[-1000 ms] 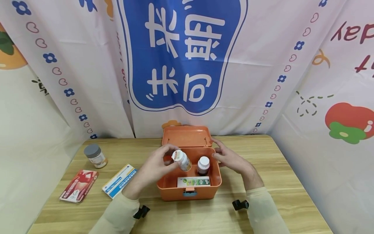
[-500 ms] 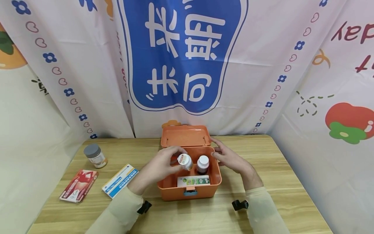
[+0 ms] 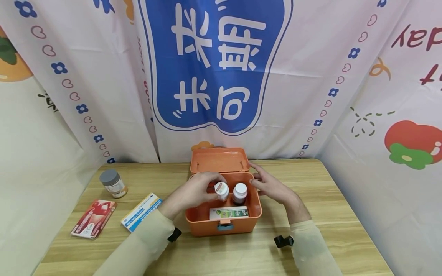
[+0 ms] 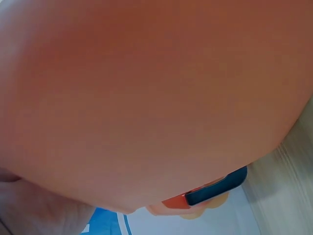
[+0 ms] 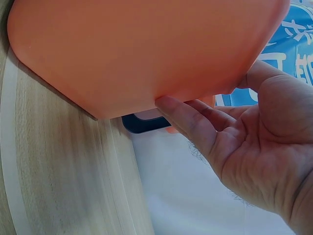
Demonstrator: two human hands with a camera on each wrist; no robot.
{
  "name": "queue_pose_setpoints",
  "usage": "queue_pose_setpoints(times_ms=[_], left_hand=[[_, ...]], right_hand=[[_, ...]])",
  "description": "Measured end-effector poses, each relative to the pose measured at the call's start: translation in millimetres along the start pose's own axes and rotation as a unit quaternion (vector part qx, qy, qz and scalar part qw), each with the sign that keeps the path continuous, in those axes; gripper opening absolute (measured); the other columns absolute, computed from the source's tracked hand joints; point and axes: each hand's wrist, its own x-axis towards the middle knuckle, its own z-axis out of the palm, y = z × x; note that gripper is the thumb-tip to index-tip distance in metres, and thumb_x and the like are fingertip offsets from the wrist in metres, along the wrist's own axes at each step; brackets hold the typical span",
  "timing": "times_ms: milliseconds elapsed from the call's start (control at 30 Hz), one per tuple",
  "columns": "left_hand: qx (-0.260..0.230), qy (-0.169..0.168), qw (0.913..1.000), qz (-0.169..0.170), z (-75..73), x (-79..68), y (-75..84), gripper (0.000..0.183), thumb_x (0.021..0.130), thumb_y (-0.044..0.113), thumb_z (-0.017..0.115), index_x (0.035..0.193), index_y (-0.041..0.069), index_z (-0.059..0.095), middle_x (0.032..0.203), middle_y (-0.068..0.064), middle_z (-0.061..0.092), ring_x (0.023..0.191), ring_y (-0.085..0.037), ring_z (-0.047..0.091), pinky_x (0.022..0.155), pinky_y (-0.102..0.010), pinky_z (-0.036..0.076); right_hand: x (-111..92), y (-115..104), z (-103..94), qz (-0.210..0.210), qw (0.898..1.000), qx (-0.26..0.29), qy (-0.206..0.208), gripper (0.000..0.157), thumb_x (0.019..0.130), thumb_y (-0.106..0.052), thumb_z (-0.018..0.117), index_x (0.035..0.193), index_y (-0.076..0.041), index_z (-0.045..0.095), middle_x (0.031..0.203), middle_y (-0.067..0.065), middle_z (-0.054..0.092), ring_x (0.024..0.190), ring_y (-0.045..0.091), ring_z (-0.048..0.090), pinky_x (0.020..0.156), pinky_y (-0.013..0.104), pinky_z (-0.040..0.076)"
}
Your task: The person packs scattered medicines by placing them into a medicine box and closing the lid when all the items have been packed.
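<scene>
An orange lidded storage box stands on the table, its lid swung back. My left hand reaches over its left side and pinches a white pill bottle inside, fingers behind and thumb in front. Just right of that, a second white-capped bottle stands upright. A flat white and green carton lies along the front inner wall. My right hand grips the right wall, thumb at the rim; the right wrist view shows its fingers on the outer wall. In the left wrist view the box wall hides the bottle.
Left of the box are a grey-capped jar, a red and white packet and a blue and white carton, partly behind my left forearm. A printed curtain hangs behind the wooden table.
My left hand has moved right and lower into the box, bringing the tilted bottle beside the second one and more upright. The right hand stays on the box wall.
</scene>
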Motion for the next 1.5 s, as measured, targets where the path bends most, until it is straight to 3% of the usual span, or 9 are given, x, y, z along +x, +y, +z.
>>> queue_pose_setpoints(times_ms=[367, 733, 1100, 1500], left_hand=[[0.057, -0.031, 0.9969, 0.045, 4.5, 12.8, 0.6, 0.037, 0.090, 0.023, 0.086, 0.124, 0.025, 0.073, 0.120, 0.012, 0.074, 0.116, -0.011, 0.065, 0.114, -0.040, 0.054], [0.058, -0.047, 0.9970, 0.024, 2.5, 14.9, 4.5, 0.043, 0.090, 0.020, 0.085, 0.131, 0.025, 0.071, 0.127, 0.010, 0.073, 0.121, -0.013, 0.065, 0.116, -0.044, 0.053], [0.048, -0.003, 0.9980, 0.041, -10.7, 8.8, 3.7, 0.042, 0.090, 0.014, 0.084, 0.129, 0.022, 0.072, 0.129, 0.005, 0.074, 0.127, -0.018, 0.066, 0.115, -0.046, 0.054], [-0.001, 0.024, 0.9992, 0.031, -34.9, -3.2, -6.5, 0.039, 0.093, 0.024, 0.083, 0.129, 0.018, 0.072, 0.127, 0.000, 0.076, 0.121, -0.019, 0.070, 0.109, -0.046, 0.058]], right_hand=[[0.2, -0.6, 0.6, -0.003, 1.000, -0.004, -0.002, 0.069, 0.112, -0.020, 0.047, 0.171, -0.027, 0.011, 0.157, 0.023, 0.052, 0.134, 0.037, 0.063, 0.098, 0.052, 0.063], [0.7, 0.2, -0.2, 0.001, 1.000, -0.005, -0.002, 0.069, 0.112, -0.022, 0.047, 0.170, -0.028, 0.011, 0.157, 0.023, 0.052, 0.136, 0.037, 0.062, 0.100, 0.053, 0.062], [1.0, -0.7, -0.5, 0.008, 1.000, 0.001, -0.001, 0.070, 0.112, -0.022, 0.048, 0.170, -0.030, 0.011, 0.155, 0.023, 0.053, 0.133, 0.036, 0.064, 0.100, 0.053, 0.062], [1.2, 0.3, -0.4, 0.011, 1.000, 0.001, 0.000, 0.070, 0.111, -0.023, 0.049, 0.170, -0.030, 0.012, 0.157, 0.023, 0.051, 0.136, 0.037, 0.062, 0.103, 0.056, 0.060]])
